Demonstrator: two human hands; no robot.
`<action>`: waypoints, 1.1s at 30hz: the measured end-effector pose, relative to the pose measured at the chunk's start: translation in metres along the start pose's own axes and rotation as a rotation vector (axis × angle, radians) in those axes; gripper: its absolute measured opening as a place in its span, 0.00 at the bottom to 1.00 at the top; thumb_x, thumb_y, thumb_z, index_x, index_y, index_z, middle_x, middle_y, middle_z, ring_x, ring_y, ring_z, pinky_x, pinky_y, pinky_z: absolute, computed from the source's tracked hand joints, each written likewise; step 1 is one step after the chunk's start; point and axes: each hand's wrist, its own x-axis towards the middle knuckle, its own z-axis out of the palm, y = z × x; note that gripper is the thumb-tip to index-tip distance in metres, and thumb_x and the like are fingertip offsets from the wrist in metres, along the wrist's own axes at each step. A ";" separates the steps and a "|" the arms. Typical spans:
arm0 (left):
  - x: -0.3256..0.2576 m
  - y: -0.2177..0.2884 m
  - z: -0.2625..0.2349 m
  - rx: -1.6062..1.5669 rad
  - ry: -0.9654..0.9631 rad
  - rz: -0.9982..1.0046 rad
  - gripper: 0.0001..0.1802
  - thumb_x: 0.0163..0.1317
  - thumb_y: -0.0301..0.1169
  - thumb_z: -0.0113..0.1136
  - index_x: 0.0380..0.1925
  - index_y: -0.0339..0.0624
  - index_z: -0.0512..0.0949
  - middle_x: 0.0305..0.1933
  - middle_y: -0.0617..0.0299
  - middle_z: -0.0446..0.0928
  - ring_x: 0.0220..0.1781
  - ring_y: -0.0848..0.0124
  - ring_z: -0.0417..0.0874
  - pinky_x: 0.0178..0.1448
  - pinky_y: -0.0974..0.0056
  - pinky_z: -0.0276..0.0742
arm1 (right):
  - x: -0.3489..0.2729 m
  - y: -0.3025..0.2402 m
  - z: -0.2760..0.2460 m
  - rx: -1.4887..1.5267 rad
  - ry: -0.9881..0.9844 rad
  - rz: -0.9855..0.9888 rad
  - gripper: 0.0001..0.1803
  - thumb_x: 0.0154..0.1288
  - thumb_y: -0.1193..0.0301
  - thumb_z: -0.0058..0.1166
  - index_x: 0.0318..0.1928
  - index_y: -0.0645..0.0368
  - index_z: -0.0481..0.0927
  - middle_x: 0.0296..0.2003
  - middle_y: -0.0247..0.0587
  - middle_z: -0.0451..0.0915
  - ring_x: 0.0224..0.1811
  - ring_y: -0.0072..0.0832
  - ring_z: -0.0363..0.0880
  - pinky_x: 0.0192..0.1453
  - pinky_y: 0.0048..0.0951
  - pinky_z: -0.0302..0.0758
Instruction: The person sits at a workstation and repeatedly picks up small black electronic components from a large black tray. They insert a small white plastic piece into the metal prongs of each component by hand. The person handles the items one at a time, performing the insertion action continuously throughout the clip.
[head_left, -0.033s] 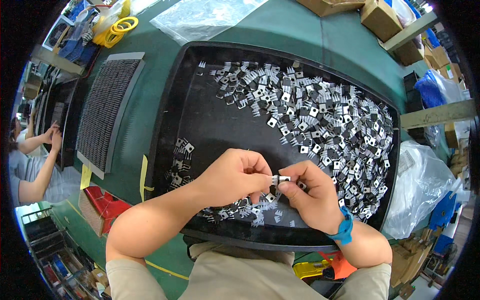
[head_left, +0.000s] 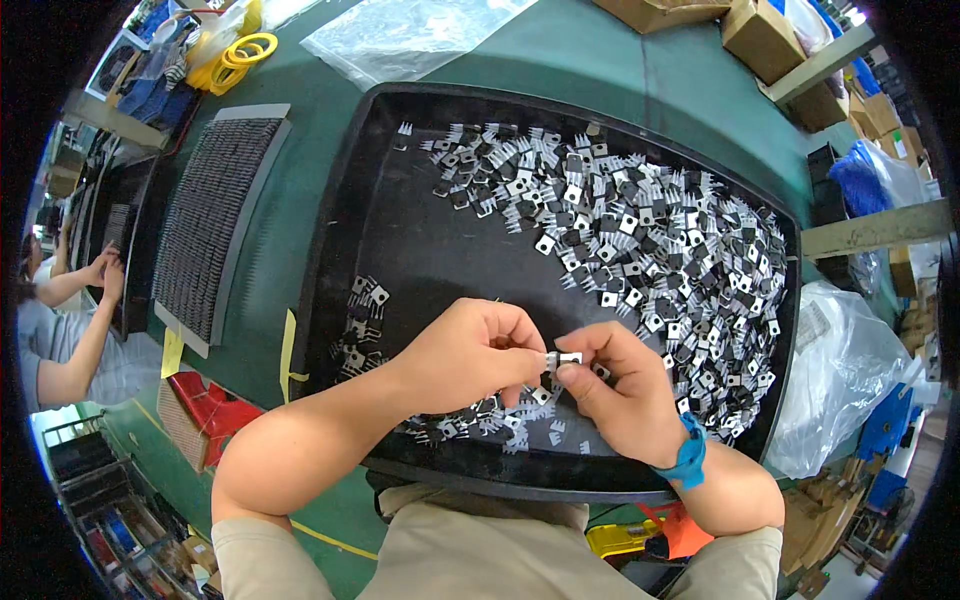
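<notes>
Above the near part of a large black tray (head_left: 330, 230), my two hands meet at one small power transistor (head_left: 570, 358), black with a silver tab. My right hand (head_left: 630, 385), with a blue band at the wrist, pinches its tab end between thumb and forefinger. At the leg end, my left hand (head_left: 490, 350) has its thumb and forefinger closed on the pale prongs; its fingers partly hide them. A dense heap of similar transistors (head_left: 680, 260) fills the tray's right side. Smaller groups lie by the left wall (head_left: 360, 320) and beneath my hands (head_left: 450, 425).
A board packed with rows of dark parts (head_left: 220, 190) lies left of the tray on the green table (head_left: 310, 130). Clear plastic bags (head_left: 410, 40) lie beyond the tray and to its right. At far left, a co-worker's hands (head_left: 105, 272) work over another black tray.
</notes>
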 end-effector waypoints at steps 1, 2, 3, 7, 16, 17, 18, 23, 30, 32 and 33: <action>0.000 0.000 0.000 0.030 -0.011 0.004 0.05 0.63 0.27 0.58 0.32 0.36 0.78 0.27 0.63 0.80 0.23 0.78 0.79 0.24 0.75 0.69 | 0.001 0.000 0.001 0.050 -0.004 0.023 0.07 0.64 0.76 0.58 0.42 0.61 0.77 0.26 0.30 0.78 0.25 0.14 0.71 0.28 0.18 0.67; 0.000 0.000 0.000 0.026 0.005 -0.003 0.05 0.64 0.27 0.57 0.33 0.36 0.77 0.28 0.62 0.80 0.24 0.77 0.80 0.25 0.75 0.69 | 0.001 0.000 0.001 0.100 -0.005 0.049 0.06 0.65 0.75 0.57 0.41 0.61 0.76 0.25 0.29 0.78 0.24 0.14 0.70 0.28 0.17 0.66; 0.001 0.001 0.000 0.022 0.020 -0.010 0.06 0.64 0.27 0.55 0.34 0.36 0.77 0.29 0.62 0.81 0.25 0.76 0.80 0.26 0.75 0.70 | 0.002 0.001 -0.003 0.243 -0.021 0.130 0.05 0.65 0.74 0.57 0.39 0.61 0.76 0.25 0.29 0.77 0.24 0.14 0.69 0.27 0.17 0.66; 0.006 -0.010 -0.009 -0.169 0.045 0.093 0.08 0.66 0.26 0.51 0.40 0.34 0.77 0.35 0.57 0.81 0.30 0.74 0.81 0.30 0.74 0.71 | 0.009 0.004 -0.014 0.068 -0.076 0.128 0.08 0.64 0.71 0.57 0.35 0.61 0.73 0.22 0.33 0.75 0.22 0.21 0.72 0.25 0.24 0.68; 0.004 -0.001 -0.001 -0.234 0.088 0.111 0.12 0.67 0.21 0.51 0.50 0.34 0.74 0.46 0.50 0.81 0.44 0.65 0.85 0.38 0.69 0.79 | 0.003 0.015 0.004 -0.944 -0.322 -0.211 0.11 0.61 0.66 0.57 0.39 0.59 0.75 0.32 0.46 0.78 0.31 0.47 0.81 0.32 0.45 0.78; 0.003 0.000 -0.001 -0.226 0.091 0.097 0.13 0.67 0.21 0.51 0.50 0.34 0.73 0.46 0.50 0.81 0.44 0.65 0.85 0.38 0.70 0.79 | 0.003 0.015 0.003 -0.948 -0.320 -0.221 0.11 0.61 0.66 0.56 0.39 0.59 0.75 0.32 0.47 0.78 0.31 0.47 0.81 0.32 0.45 0.78; 0.003 0.000 -0.002 -0.222 0.083 0.105 0.12 0.67 0.21 0.52 0.50 0.34 0.74 0.46 0.50 0.81 0.43 0.65 0.85 0.38 0.70 0.79 | 0.003 0.015 0.003 -0.923 -0.296 -0.239 0.10 0.61 0.67 0.56 0.38 0.60 0.75 0.32 0.47 0.78 0.31 0.47 0.81 0.32 0.45 0.77; 0.004 -0.006 -0.005 -0.109 0.096 0.149 0.10 0.65 0.22 0.55 0.46 0.34 0.78 0.43 0.54 0.82 0.37 0.71 0.84 0.36 0.72 0.78 | 0.002 0.004 -0.004 -0.582 -0.183 -0.221 0.06 0.59 0.75 0.55 0.35 0.63 0.74 0.30 0.50 0.78 0.28 0.45 0.80 0.31 0.42 0.76; 0.002 -0.010 -0.005 0.005 0.014 0.180 0.17 0.63 0.20 0.57 0.52 0.34 0.76 0.39 0.62 0.79 0.38 0.78 0.79 0.44 0.72 0.75 | -0.001 -0.009 -0.005 -0.327 0.085 -0.316 0.12 0.57 0.81 0.56 0.43 0.61 0.77 0.27 0.41 0.78 0.24 0.24 0.75 0.28 0.26 0.73; 0.001 -0.010 0.000 -0.084 -0.009 0.186 0.20 0.62 0.19 0.57 0.56 0.34 0.74 0.41 0.63 0.79 0.41 0.79 0.78 0.47 0.72 0.74 | -0.003 -0.012 -0.006 -0.360 0.061 -0.276 0.12 0.57 0.81 0.56 0.42 0.61 0.77 0.28 0.43 0.78 0.25 0.26 0.77 0.30 0.26 0.73; 0.001 -0.010 0.000 -0.077 -0.031 0.183 0.21 0.62 0.18 0.56 0.57 0.35 0.73 0.41 0.63 0.78 0.42 0.79 0.77 0.47 0.72 0.74 | -0.004 -0.012 -0.006 -0.378 0.050 -0.255 0.11 0.57 0.81 0.56 0.42 0.62 0.78 0.29 0.43 0.78 0.26 0.27 0.77 0.30 0.27 0.73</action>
